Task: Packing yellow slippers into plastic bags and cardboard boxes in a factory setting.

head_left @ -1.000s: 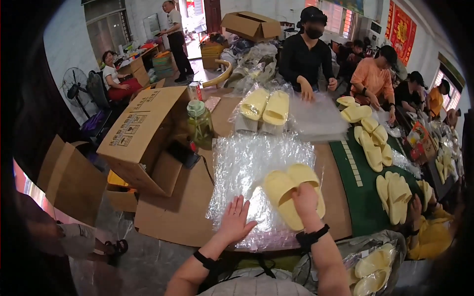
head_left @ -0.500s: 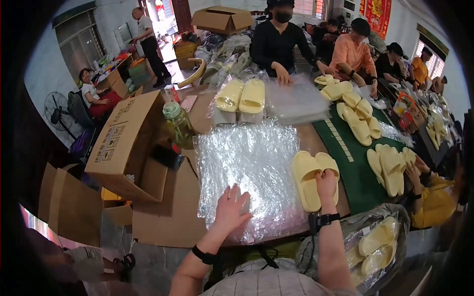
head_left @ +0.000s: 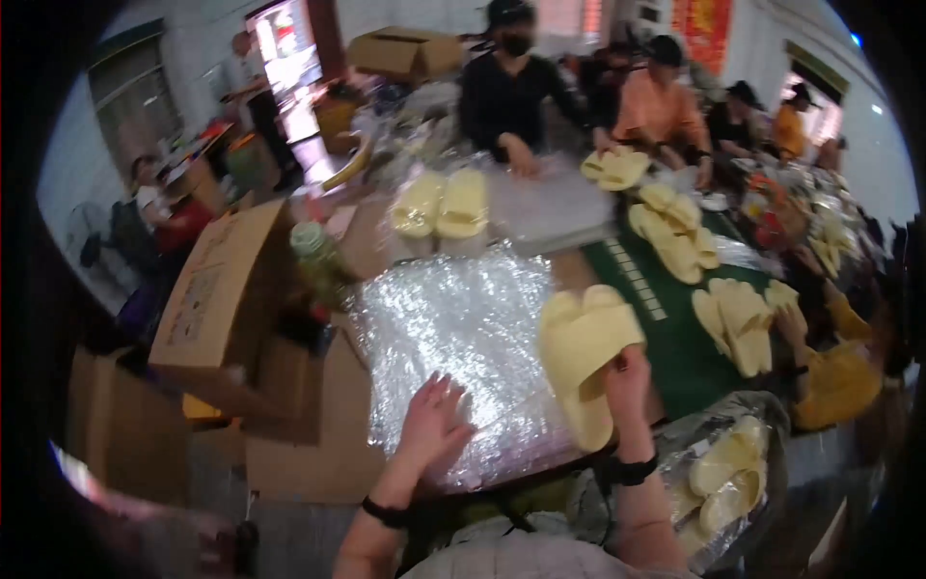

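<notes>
Pale yellow slippers (head_left: 582,372), overlapping as a pair, are held up at the right of the bags. My right hand (head_left: 629,391) is closed on their right edge, with the fingers partly hidden behind it. A stack of clear, shiny plastic bags (head_left: 453,318) covers the table in front of me. Across its lower part my left hand (head_left: 434,420) rests with fingers stretched out, holding nothing. Beyond the stack stands another pair of yellow slippers (head_left: 461,205) with clear plastic about it.
Left are an open cardboard box (head_left: 217,289) and a green bottle (head_left: 316,253). More slippers (head_left: 741,323) lie on a green mat (head_left: 632,289) at right. A bag of wrapped slippers (head_left: 728,473) stands at the lower right. Co-workers sit or stand around; one person's hand (head_left: 521,154) touches plastic sheets.
My right hand has lifted the slippers off the table and tilted them toward the bags. My left hand stays on the stack. The whole view has shifted slightly.
</notes>
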Demonstrator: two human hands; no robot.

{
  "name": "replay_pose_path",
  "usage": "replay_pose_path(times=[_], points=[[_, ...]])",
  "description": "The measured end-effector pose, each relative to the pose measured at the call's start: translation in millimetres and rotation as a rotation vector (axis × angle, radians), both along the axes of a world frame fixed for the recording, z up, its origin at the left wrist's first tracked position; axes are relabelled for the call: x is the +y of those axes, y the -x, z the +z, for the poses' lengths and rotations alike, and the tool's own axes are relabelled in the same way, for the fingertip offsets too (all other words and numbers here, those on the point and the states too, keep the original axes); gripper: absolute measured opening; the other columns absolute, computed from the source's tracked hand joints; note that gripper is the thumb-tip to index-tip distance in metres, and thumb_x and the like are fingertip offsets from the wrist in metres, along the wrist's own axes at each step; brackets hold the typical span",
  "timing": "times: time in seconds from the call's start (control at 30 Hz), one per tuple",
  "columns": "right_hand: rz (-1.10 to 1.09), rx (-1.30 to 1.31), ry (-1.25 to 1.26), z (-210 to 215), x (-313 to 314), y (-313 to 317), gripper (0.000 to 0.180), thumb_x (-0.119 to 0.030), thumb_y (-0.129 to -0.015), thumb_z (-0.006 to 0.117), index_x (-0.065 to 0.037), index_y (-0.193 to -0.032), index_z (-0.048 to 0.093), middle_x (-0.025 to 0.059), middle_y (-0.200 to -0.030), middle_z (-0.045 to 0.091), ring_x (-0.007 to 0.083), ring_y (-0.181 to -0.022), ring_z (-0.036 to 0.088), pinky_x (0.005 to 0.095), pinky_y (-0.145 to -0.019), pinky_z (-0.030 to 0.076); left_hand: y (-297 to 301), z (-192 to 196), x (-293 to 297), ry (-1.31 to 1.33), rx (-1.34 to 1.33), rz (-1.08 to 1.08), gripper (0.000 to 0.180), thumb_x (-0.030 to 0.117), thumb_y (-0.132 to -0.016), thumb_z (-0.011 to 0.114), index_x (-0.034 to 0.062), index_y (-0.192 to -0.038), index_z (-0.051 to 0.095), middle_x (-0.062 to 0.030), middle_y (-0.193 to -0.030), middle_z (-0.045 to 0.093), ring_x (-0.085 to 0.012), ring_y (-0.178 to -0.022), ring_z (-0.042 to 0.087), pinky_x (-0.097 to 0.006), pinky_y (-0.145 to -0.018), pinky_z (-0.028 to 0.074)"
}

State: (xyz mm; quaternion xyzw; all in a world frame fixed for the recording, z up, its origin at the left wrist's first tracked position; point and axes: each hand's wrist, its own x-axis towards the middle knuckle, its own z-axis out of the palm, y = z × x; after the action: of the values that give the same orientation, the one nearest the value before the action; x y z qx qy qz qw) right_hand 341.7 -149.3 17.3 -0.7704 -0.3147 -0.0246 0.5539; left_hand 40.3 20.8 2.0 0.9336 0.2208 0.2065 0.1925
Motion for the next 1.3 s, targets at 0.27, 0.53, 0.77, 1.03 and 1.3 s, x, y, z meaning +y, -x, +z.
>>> replay_pose_path(times=[0.27,0.53,0.77,1.03,1.3], points=[[0.549,0.095,-0.075,27.7,1.7,81.3,0.023,-0.006,-0.082,0.061,-0.002,-0.105,0.063,0.0168,-0.097,0.066,0.0329,-0.09,0.064,0.0393,-0.076,0.051,29.7,-38.8,2.7,-0.042,-0.014,0.151,0.053,0.036,-0.066,0.079,0.0044,-0.108,0.069,-0.0228,-0.123,0.061,-0.0434,-0.116,0.054,-0.05,-0.097,0.046],[0.745,0.047,0.336,9.5,1.8,106.9,0.023,-0.019,-0.083,0.065,-0.001,-0.097,0.059,0.016,-0.094,0.063,0.0346,-0.087,0.061,0.0425,-0.077,0.049,14.5,-33.0,6.1,0.489,-0.294,0.199,0.034,0.029,-0.08,0.066,0.0032,-0.101,0.068,-0.0162,-0.106,0.064,-0.0325,-0.099,0.059,-0.043,-0.083,0.049],[0.739,0.026,0.317,21.9,-4.7,109.3,0.022,-0.019,-0.081,0.067,-0.002,-0.091,0.058,0.0154,-0.087,0.062,0.0336,-0.082,0.061,0.0426,-0.072,0.048,5.2,-25.1,6.3,1.103,-0.533,0.326,0.027,0.024,-0.092,0.052,0.002,-0.094,0.067,-0.0095,-0.09,0.066,-0.0212,-0.08,0.064,-0.035,-0.07,0.052],[0.739,-0.05,0.433,0.9,-0.3,117.6,0.019,-0.021,-0.083,0.063,-0.004,-0.088,0.059,0.0165,-0.083,0.064,0.0351,-0.079,0.062,0.0453,-0.07,0.049,19.2,-42.7,27.1,0.83,-0.315,0.22,0.031,0.025,-0.098,0.051,-0.0014,-0.106,0.066,-0.0097,-0.095,0.068,-0.0199,-0.083,0.063,-0.032,-0.075,0.051],[0.723,-0.135,0.504,0.7,-13.6,122.4,0.023,-0.027,-0.084,0.062,-0.004,-0.086,0.062,0.0165,-0.083,0.065,0.0366,-0.079,0.063,0.0474,-0.069,0.049,10.2,-6.2,2.0,0.661,-0.264,0.208,0.035,0.022,-0.099,0.055,-0.0024,-0.124,0.062,-0.0209,-0.119,0.064,-0.0311,-0.105,0.06,-0.039,-0.094,0.047]])
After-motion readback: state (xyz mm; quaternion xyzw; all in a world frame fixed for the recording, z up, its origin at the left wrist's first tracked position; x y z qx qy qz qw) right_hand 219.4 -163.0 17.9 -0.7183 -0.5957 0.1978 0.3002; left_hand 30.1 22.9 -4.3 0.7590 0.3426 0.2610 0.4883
